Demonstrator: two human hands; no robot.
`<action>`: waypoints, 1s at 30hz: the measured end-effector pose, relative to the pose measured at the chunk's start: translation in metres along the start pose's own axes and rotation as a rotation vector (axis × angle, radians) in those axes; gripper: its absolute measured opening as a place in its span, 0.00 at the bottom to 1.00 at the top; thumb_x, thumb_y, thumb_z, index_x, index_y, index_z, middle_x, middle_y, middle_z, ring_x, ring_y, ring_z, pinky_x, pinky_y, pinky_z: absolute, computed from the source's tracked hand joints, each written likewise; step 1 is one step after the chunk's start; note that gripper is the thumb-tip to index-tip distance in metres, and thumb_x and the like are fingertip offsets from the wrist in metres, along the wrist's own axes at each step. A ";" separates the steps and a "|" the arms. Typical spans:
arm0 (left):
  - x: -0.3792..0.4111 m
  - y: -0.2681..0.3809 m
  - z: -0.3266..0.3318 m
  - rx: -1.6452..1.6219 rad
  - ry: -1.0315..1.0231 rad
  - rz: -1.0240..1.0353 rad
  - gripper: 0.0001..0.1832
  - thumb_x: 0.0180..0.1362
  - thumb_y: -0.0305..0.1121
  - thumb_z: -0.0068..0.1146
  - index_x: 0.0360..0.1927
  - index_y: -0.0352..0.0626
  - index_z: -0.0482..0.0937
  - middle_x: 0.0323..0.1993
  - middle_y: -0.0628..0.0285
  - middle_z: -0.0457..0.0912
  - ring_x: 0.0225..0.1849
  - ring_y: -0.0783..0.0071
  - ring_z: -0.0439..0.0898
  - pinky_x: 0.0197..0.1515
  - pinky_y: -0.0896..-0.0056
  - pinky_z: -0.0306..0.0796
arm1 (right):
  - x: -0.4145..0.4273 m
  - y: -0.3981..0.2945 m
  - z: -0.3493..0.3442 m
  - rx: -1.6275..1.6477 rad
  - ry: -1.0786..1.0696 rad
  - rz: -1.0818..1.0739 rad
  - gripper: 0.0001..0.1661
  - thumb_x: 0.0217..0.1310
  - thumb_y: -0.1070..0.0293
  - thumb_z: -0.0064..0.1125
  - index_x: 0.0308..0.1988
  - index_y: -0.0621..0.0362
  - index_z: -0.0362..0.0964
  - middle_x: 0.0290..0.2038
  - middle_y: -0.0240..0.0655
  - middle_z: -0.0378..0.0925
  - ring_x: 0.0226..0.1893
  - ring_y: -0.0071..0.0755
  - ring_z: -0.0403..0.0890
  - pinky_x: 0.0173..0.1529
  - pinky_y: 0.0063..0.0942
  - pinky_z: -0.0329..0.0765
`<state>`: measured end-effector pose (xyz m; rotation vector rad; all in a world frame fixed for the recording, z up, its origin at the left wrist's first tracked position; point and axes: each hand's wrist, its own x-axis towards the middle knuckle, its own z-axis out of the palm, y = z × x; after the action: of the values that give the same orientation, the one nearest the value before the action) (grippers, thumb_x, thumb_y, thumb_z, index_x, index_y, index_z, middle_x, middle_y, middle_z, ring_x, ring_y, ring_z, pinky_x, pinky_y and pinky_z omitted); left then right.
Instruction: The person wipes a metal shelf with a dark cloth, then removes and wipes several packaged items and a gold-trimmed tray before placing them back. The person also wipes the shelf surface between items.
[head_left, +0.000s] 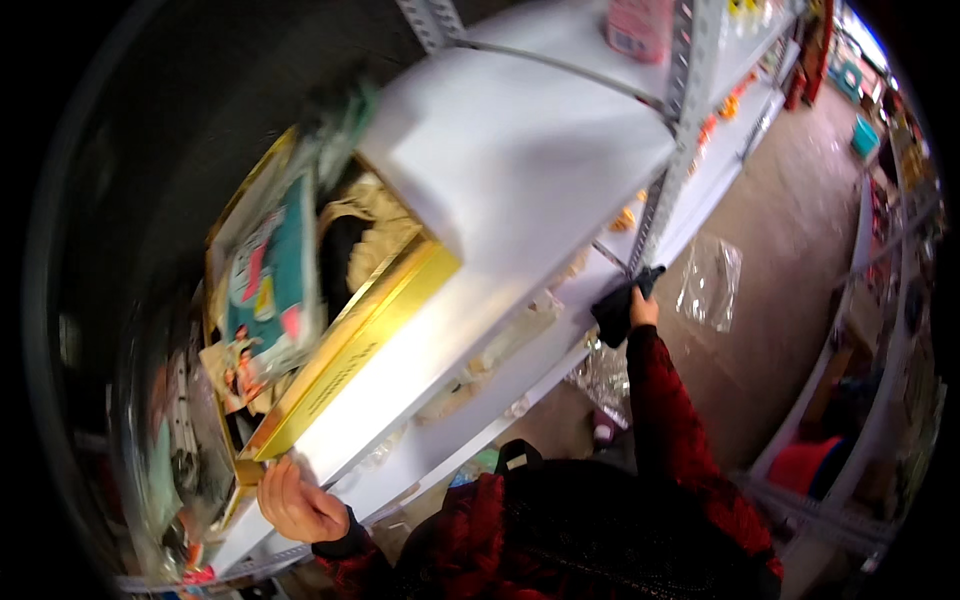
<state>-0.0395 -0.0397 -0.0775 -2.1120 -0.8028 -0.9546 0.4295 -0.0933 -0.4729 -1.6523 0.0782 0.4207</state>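
Observation:
My left hand (300, 504) is at the near corner of a gold cardboard box (360, 337) on a white shelf; its fingers are curled, and whether they grip the box is not clear. Inside the box lie a teal printed plastic package (274, 277) and a beige item (382, 232). My right hand (643, 309) holds a black cloth (616, 311) beside the foot of a perforated metal post (660, 199).
A white shelf board (525, 165) runs behind the box, with a pink container (639, 30) farther along. Clear plastic bags (711, 281) lie on the floor to the right. Another stocked shelf rack (862, 300) stands across the aisle, near a turquoise bin (865, 136).

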 end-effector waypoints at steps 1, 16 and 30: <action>0.004 -0.002 0.001 -0.015 -0.002 0.015 0.11 0.53 0.22 0.44 0.38 0.32 0.76 0.36 0.49 0.80 0.41 0.50 0.79 0.50 0.52 0.68 | 0.002 0.006 -0.004 0.180 -0.037 0.018 0.25 0.57 0.59 0.56 0.46 0.70 0.72 0.38 0.44 0.80 0.40 0.37 0.80 0.45 0.32 0.75; 0.005 0.004 -0.005 -0.125 0.007 -0.088 0.12 0.41 0.23 0.51 0.33 0.39 0.80 0.35 0.58 0.81 0.42 0.59 0.79 0.50 0.55 0.67 | -0.185 -0.445 -0.030 -0.444 -0.035 -1.556 0.26 0.53 0.73 0.56 0.54 0.56 0.68 0.45 0.43 0.76 0.45 0.42 0.78 0.51 0.31 0.72; 0.008 -0.001 -0.016 -0.088 -0.181 -0.107 0.13 0.44 0.30 0.49 0.32 0.37 0.79 0.34 0.56 0.80 0.42 0.58 0.77 0.52 0.53 0.64 | -0.029 -0.483 0.190 -1.503 -0.156 -0.936 0.30 0.60 0.52 0.42 0.61 0.46 0.60 0.58 0.49 0.65 0.60 0.53 0.66 0.61 0.47 0.65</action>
<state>-0.0415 -0.0494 -0.0629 -2.2754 -0.9894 -0.8768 0.5021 0.1499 -0.0194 -2.7802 -1.3798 -0.2463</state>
